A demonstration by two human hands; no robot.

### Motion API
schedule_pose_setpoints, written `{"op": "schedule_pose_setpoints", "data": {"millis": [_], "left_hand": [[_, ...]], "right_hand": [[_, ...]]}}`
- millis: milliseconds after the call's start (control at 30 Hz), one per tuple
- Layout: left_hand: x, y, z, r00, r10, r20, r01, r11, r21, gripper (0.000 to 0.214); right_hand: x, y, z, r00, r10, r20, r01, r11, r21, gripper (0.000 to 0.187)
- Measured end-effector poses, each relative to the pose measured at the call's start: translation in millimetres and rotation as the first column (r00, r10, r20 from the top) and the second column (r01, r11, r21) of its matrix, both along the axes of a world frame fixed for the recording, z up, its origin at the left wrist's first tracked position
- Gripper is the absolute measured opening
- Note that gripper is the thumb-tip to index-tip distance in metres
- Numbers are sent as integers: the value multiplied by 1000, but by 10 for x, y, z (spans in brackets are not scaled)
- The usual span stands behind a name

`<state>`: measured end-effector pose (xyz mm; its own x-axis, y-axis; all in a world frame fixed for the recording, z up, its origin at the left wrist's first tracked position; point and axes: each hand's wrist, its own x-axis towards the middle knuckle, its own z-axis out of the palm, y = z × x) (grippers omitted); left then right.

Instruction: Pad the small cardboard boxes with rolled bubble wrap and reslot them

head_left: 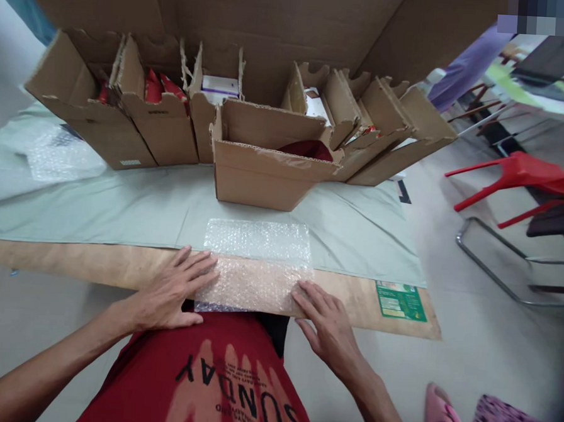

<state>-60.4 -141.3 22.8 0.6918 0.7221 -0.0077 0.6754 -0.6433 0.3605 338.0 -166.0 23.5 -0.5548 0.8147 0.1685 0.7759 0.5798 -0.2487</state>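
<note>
A clear sheet of bubble wrap (255, 269) lies flat across the front edge of the table, partly on the pale green cloth (159, 214) and partly on bare wood (123, 262). My left hand (176, 293) rests on the wood at the sheet's left side, fingers spread, fingertips touching its edge. At the right edge, my right hand (326, 314) lies with fingers stretched out, the tips at the wrap's border. Neither hand grips anything. Just beyond the sheet stands an open cardboard box (260, 178) with something dark red inside.
Behind it, a row of open cardboard bins (158, 126) holds red packets and white boxes. More bubble wrap (62, 152) lies at left. A green label (401, 301) is on the wood. A red chair (524, 176) and a person's pink-shod foot (439, 411) are at right.
</note>
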Motion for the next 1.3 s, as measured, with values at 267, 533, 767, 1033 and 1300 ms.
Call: {"op": "schedule_pose_setpoints", "data": {"millis": [267, 533, 767, 1033, 1300], "left_hand": [[-30, -60, -68, 999, -21, 50, 17, 996, 83, 77], [222, 49, 97, 823, 331, 462, -352, 935, -44, 15], [435, 235, 168, 718, 596, 361, -505, 802, -320, 25], [532, 387, -11, 858, 481, 178, -501, 861, 91, 12], [581, 487, -25, 887, 462, 7, -459, 880, 119, 9]], "right_hand": [[-60, -24, 48, 940, -66, -336, 70, 998, 0, 12], [-51, 267, 420, 701, -470, -536, 282, 873, -398, 14], [-116, 612, 135, 649, -571, -502, 436, 821, -369, 28], [-37, 364, -117, 841, -469, -269, 497, 867, 41, 24], [-16, 336, -297, 867, -476, -148, 485, 874, 33, 22]]}}
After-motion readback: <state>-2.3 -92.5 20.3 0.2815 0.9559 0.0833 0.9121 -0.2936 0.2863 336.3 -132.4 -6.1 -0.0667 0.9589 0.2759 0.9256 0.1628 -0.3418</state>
